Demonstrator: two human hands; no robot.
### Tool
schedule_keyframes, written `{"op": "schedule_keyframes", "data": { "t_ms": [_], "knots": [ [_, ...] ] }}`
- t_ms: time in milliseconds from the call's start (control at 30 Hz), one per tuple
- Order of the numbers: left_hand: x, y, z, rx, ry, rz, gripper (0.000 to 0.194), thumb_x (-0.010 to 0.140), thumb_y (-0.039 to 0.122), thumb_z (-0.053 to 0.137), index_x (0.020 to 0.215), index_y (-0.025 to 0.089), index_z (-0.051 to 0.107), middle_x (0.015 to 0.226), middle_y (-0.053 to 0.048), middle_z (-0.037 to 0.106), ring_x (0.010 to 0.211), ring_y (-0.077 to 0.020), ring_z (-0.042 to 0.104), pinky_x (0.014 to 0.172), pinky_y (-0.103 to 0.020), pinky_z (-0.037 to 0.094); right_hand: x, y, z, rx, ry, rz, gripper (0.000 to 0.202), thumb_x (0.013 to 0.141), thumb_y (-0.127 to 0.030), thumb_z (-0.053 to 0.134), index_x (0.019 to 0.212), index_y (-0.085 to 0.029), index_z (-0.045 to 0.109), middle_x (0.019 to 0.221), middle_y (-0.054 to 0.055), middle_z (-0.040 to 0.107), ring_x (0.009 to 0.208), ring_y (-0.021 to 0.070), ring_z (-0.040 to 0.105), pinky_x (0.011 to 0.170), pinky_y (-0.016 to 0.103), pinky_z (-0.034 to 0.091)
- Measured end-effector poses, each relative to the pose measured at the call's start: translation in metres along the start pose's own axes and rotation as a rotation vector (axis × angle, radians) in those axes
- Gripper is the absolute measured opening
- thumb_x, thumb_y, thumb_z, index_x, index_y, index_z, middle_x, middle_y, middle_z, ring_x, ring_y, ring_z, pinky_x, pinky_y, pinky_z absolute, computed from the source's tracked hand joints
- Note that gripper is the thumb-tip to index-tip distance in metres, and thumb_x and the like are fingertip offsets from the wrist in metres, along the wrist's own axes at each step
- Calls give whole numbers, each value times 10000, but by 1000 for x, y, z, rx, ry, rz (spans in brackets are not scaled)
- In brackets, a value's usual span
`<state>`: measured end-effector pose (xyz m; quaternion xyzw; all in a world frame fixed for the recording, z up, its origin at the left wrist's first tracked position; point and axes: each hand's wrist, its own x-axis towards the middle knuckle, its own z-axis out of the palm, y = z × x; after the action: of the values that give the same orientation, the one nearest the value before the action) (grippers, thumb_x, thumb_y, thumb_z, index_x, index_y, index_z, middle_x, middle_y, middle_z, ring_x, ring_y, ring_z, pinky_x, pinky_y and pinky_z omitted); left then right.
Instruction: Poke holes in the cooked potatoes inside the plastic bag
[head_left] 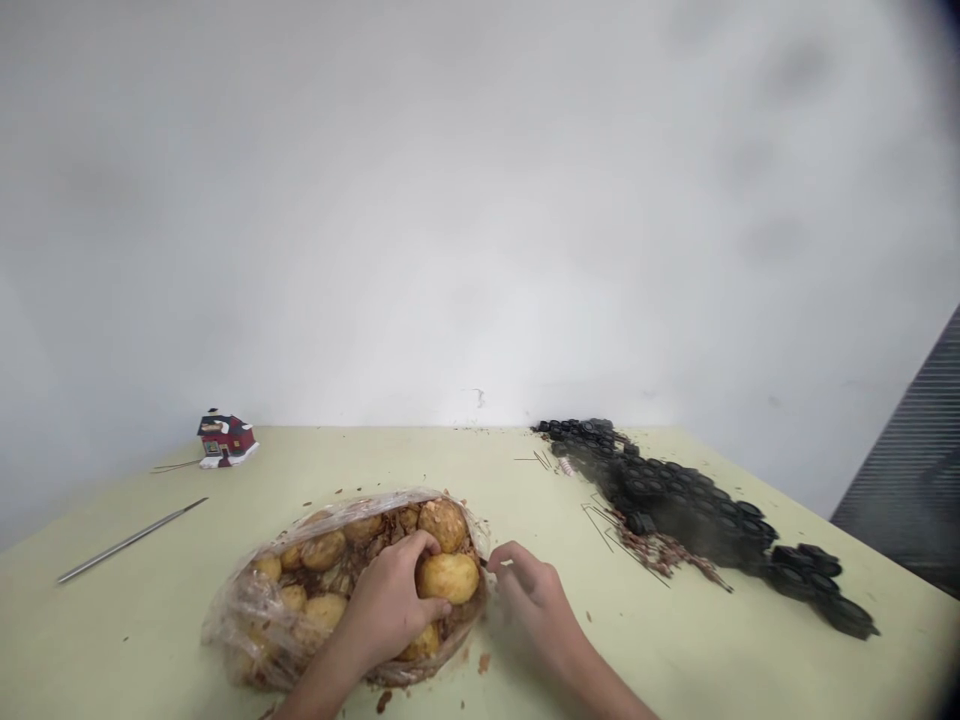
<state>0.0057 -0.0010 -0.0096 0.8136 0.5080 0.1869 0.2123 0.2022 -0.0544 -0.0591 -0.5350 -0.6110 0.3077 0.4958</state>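
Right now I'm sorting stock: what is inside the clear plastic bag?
Yellow-brown round fruits and brown crumbs fill the plastic bag. The left hand covers some; lower layers are hidden.

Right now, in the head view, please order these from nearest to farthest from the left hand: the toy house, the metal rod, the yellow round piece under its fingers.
From the left hand:
1. Yellow round piece, in the plastic bag, touched by the fingers.
2. Metal rod, far left on the table.
3. Toy house, back left near the wall.
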Motion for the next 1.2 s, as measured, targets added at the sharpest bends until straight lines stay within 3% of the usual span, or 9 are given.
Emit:
{"op": "schedule_keyframes", "data": {
  "t_ms": [167,267,367,567,767,1000,1200],
  "knots": [
    [0,-2,1,-25,-6,-19,489,600,248,761,1048,238,565,1078,-18,658,1002,-231,602,838,-303,396,-8,-10,7,-155,-101,-149,188,855,-237,399,854,-190,581,521,-65,449,466,113,420,499,217,319],
    [0,-2,0,-26,-17,-35,490,609,277,757,1056,240,558,1089,-25,661,1007,-240,606,841,-309,400,-10,-12,8,-216,-120,-204,222,833,-207,391,841,-185,612,582,-42,497,506,112,438,532,220,328],
    [1,-3,0,-29,-32,-47,485,620,316,756,1057,256,553,1084,-18,668,993,-242,613,815,-305,403,-8,-8,7,-177,-121,-169,234,830,-208,390,839,-181,622,580,-41,512,501,109,451,520,211,333],
    [3,-6,3,-31,-21,-33,465,614,307,762,1027,254,555,1038,-7,678,955,-230,617,825,-297,395,-2,-2,3,-153,-6,-59,209,833,-200,393,794,-185,598,491,-70,448,459,105,429,496,204,328],
    [3,-6,3,-19,-23,-27,456,619,324,766,1019,248,560,1032,-9,674,967,-220,614,799,-281,395,-6,-2,8,37,-159,-27,209,854,-208,409,866,-187,616,477,-75,505,436,103,474,477,187,375],
    [0,-3,1,16,-23,-23,435,621,325,756,1004,247,565,1019,-14,677,948,-225,625,786,-282,393,-3,0,7,-95,-75,-69,229,835,-194,395,802,-179,621,482,-69,476,449,103,471,488,190,365],
    [-1,-1,0,39,-27,-18,406,636,333,739,990,246,561,1010,-13,673,943,-230,623,764,-283,387,-5,-1,6,-135,-90,-100,245,841,-197,390,831,-177,635,504,-64,480,464,105,455,496,196,349]
  ]
}}
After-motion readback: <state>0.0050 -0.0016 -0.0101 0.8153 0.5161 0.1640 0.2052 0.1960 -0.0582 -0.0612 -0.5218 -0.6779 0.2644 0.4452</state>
